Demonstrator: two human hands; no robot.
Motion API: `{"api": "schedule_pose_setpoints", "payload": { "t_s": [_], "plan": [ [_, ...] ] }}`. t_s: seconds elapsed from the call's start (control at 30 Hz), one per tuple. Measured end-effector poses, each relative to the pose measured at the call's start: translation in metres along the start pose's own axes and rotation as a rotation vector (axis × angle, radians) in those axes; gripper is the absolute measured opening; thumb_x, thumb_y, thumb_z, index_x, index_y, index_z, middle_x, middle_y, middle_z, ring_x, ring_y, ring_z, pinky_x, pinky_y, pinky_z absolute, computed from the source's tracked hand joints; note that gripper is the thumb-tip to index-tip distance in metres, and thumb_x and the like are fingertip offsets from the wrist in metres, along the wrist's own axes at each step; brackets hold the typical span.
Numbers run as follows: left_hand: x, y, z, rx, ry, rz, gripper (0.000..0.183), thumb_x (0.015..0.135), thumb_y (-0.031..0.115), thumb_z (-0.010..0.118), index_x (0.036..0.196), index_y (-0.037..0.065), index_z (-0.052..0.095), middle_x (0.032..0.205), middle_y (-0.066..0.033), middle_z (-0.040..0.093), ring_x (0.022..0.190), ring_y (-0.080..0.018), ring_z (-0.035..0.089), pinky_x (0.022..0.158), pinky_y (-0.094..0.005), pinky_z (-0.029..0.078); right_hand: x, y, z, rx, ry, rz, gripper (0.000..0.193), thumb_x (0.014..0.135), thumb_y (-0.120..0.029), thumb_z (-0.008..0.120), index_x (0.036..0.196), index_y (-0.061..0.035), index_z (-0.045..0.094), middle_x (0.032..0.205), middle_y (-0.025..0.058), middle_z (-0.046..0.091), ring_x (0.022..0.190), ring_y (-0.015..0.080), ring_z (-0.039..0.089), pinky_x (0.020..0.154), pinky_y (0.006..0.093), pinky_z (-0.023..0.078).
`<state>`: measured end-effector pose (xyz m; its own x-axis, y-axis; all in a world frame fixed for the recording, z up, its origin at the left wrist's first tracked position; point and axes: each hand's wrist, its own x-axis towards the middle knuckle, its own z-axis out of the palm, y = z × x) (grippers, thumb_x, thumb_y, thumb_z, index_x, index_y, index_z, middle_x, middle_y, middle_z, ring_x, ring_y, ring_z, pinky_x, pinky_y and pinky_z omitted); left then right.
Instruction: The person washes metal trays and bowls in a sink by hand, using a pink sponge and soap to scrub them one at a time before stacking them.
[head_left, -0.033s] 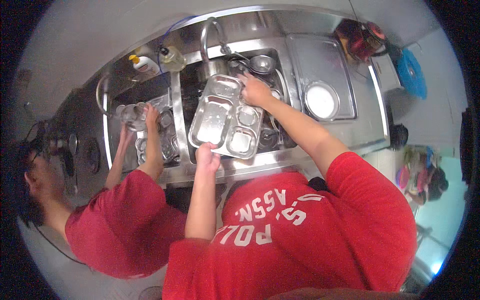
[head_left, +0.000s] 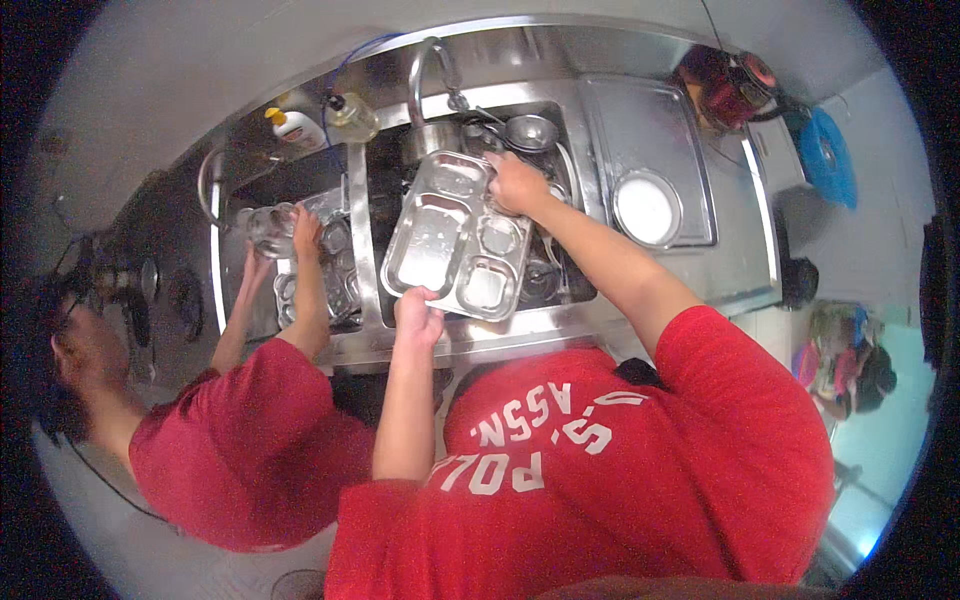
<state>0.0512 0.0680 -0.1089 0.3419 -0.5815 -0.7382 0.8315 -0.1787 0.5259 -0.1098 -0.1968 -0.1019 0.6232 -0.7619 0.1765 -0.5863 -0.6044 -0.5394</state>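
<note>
Over the right-hand sink basin (head_left: 540, 275) I hold a shiny steel compartment tray (head_left: 428, 250), tilted, its hollows facing up. My left hand (head_left: 417, 315) pinches its near edge, thumb on top. At the tray's far right edge, my right hand (head_left: 520, 185) is closed on the rim; some of its fingertips are hidden. Beneath and behind the tray lie a steel bowl (head_left: 530, 132) and other metal ware, partly covered. A curved faucet (head_left: 416, 85) rises behind it.
To my left, a co-worker in a dark red shirt (head_left: 250, 450) handles clear cups (head_left: 270, 230) over the left basin, which holds more trays. Two pump bottles, one white (head_left: 297, 131), one clear (head_left: 352, 119), stand behind. On the right counter, a round container (head_left: 647, 207) sits on a rectangular tray (head_left: 640, 100).
</note>
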Motion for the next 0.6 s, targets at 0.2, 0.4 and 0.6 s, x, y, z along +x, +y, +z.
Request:
{"api": "schedule_pose_setpoints", "payload": {
  "t_s": [0.2, 0.4, 0.6],
  "plan": [
    [-0.007, -0.002, 0.013, -0.106, -0.029, 0.054, 0.044, 0.07, -0.003, 0.046, 0.114, -0.007, 0.052, 0.108, -0.0168, 0.061, 0.1, -0.0318, 0.063, 0.09, -0.0429, 0.053, 0.013, 0.007, -0.01, -0.176, -0.079, 0.123, 0.029, 0.084, -0.026, 0.057, 0.097, 0.0, 0.057, 0.086, 0.0239, 0.068, 0.083, 0.041, 0.067, 0.075, 0.0494, 0.055],
    [-0.009, -0.014, 0.034, -0.232, 0.045, 0.2, 0.045, 0.068, -0.005, 0.047, 0.113, -0.009, 0.049, 0.108, -0.0176, 0.055, 0.102, -0.0348, 0.059, 0.094, -0.0508, 0.05, -0.021, 0.006, 0.004, 0.023, 0.021, 0.404, 0.037, 0.086, -0.028, 0.056, 0.107, 0.0021, 0.052, 0.105, 0.0318, 0.062, 0.092, 0.0476, 0.062, 0.082, 0.0536, 0.051],
    [-0.02, -0.015, 0.06, -0.192, 0.063, 0.167, 0.057, 0.069, -0.003, 0.044, 0.126, -0.005, 0.045, 0.119, -0.0191, 0.054, 0.113, -0.0373, 0.056, 0.102, -0.0539, 0.046, -0.051, 0.008, 0.028, -0.111, -0.082, 0.458, 0.064, 0.087, -0.032, 0.057, 0.133, 0.0091, 0.039, 0.138, 0.0347, 0.04, 0.127, 0.0486, 0.042, 0.104, 0.0518, 0.038]
  ]
}}
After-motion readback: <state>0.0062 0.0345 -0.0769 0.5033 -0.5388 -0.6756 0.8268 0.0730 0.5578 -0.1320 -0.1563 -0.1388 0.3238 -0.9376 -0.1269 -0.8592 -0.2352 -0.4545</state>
